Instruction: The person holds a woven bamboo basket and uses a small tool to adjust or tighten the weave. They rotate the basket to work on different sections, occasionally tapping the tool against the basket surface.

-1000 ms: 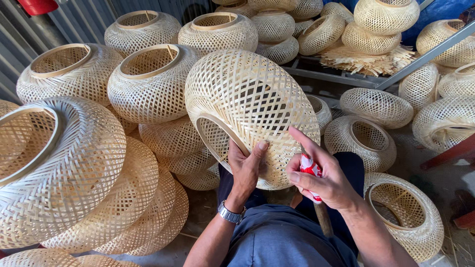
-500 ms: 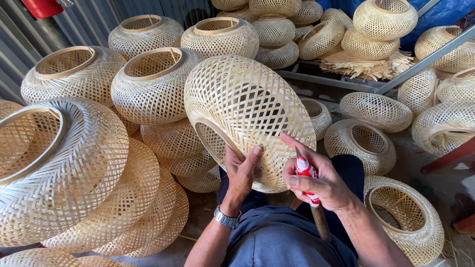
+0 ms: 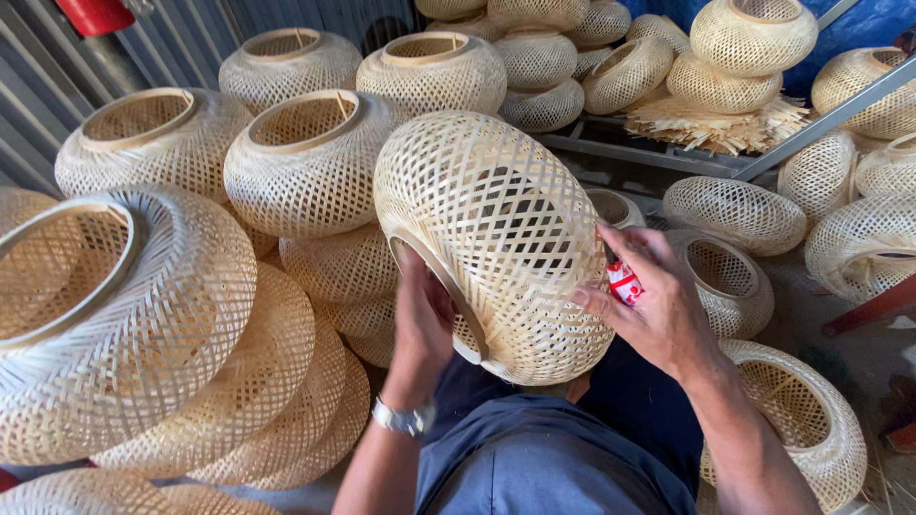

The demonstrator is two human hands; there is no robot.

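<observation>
A pale woven bamboo lampshade [image 3: 496, 229] is tilted over my lap with its open rim facing down towards me. My left hand [image 3: 423, 319] grips that rim, its fingers reaching inside the opening; a metal watch shows on the wrist. My right hand [image 3: 649, 300] rests against the shade's right side and holds a small red and white object [image 3: 624, 282], with the fingertips touching the weave.
Stacks of similar woven shades [image 3: 172, 315] crowd the left and back [image 3: 305, 162]. More lie at the right [image 3: 735, 215], one by my right knee [image 3: 797, 420]. A metal frame [image 3: 821, 119] and bamboo strips [image 3: 716, 124] sit behind. Corrugated wall at the top left.
The shade has been turned so its rim now points lower and more towards me. My left hand has slid further into the opening. My right hand stays on the shade's right side.
</observation>
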